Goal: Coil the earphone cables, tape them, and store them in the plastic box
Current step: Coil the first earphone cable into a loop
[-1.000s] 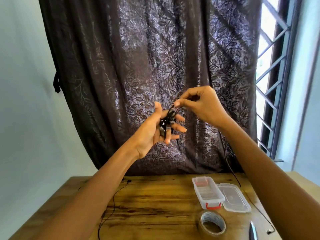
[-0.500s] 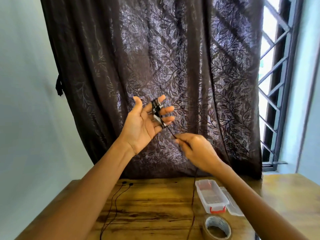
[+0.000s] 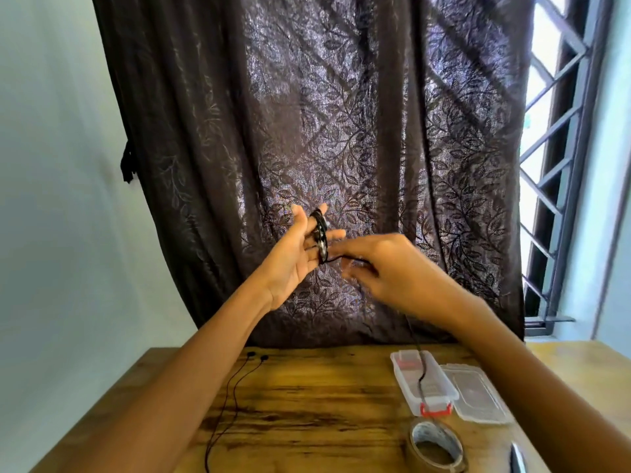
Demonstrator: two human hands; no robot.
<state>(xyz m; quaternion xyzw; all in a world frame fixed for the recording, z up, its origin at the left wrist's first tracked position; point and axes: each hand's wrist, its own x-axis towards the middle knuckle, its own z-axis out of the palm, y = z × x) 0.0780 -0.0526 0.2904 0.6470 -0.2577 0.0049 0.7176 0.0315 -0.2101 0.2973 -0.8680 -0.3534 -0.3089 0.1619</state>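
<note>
My left hand [image 3: 296, 255] is raised before the curtain, fingers straight, with a black earphone cable coil [image 3: 321, 235] wound around them. My right hand [image 3: 389, 273], slightly blurred, sits just to the right and pinches the free cable where it leaves the coil. That cable's tail [image 3: 420, 370] hangs down over the clear plastic box [image 3: 408, 392] with a red latch. The box lid [image 3: 478, 397] lies beside it. A roll of brown tape [image 3: 435, 447] stands on the wooden table near the front. A second black earphone [image 3: 235, 380] lies stretched on the table to the left.
A dark leaf-patterned curtain [image 3: 341, 131] hangs behind the table. A barred window [image 3: 560, 165] is on the right. A metallic object [image 3: 517, 459] shows at the bottom right edge, only partly in view. The wooden table [image 3: 307, 404] runs from left to right.
My right hand swung from above the coil down below it, then back up to its right, leading the cable around my left fingers. My left hand lowered slightly.
</note>
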